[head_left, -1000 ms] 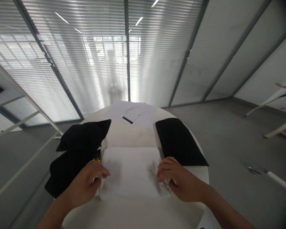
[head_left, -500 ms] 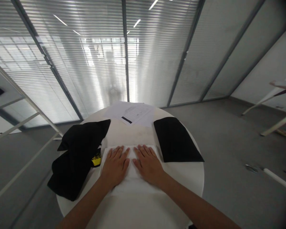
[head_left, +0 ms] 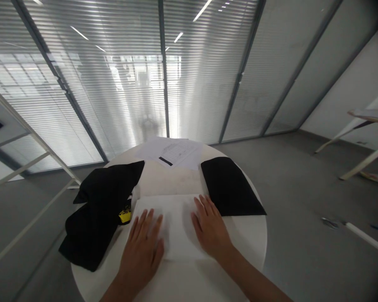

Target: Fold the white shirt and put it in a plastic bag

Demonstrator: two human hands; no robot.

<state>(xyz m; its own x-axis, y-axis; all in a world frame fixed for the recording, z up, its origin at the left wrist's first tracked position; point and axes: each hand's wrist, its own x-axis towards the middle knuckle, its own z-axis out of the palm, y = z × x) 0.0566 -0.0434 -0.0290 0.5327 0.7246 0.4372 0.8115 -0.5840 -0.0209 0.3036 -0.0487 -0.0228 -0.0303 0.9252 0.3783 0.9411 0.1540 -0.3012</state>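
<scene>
A flat white rectangular sheet (head_left: pixel 178 226), cloth or paper I cannot tell, lies on the round white table (head_left: pixel 189 281) in front of me. My left hand (head_left: pixel 143 245) is over its left side, fingers spread, palm down. Over the right edge of the sheet is my right hand (head_left: pixel 209 224), also palm down with fingers stretched. Whether either palm touches the sheet is hard to tell. To the right lies a flat black piece of fabric (head_left: pixel 231 188). A rumpled black cloth (head_left: pixel 102 214) sits at the left, partly over a black and yellow item (head_left: pixel 125 214).
Printed papers (head_left: pixel 176 151) lie at the table's far edge. Behind them is a glass partition with blinds (head_left: pixel 195 84). A white metal frame (head_left: pixel 34 161) stands at the left. On the floor at the right are a white rod (head_left: pixel 367 238) and chair legs (head_left: pixel 360 163).
Both hands have moved apart from the middle of the white sheet. The left came back toward me and left, the right moved to the right. The view has shifted slightly.
</scene>
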